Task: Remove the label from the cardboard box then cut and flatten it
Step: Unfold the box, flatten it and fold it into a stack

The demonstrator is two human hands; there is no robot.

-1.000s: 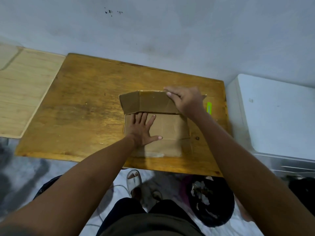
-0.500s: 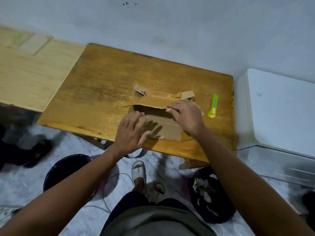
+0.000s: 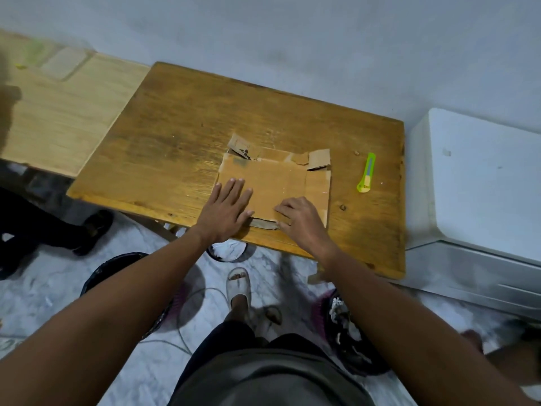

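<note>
The brown cardboard box (image 3: pixel 278 183) lies folded flat on the wooden table (image 3: pixel 181 136), near its front edge. Small torn flaps stick out along its far side. My left hand (image 3: pixel 227 208) presses flat on the box's left part with straight fingers. At the near edge of the cardboard rests my right hand (image 3: pixel 298 219), fingers bent with their tips down on the board. A green utility knife (image 3: pixel 366 176) lies on the table to the right of the box, away from both hands.
A white appliance (image 3: pixel 480 183) stands against the table's right side. A lighter wooden board (image 3: pixel 55 118) adjoins on the left. Under the table's front edge are dark bins (image 3: pixel 351 341) with scraps, a cable and my sandalled foot (image 3: pixel 238 285). A wall runs behind.
The raised flap has been folded down and the box now lies flat. My left hand went from hovering to pressing on the left part; my right hand slid to the near edge.
</note>
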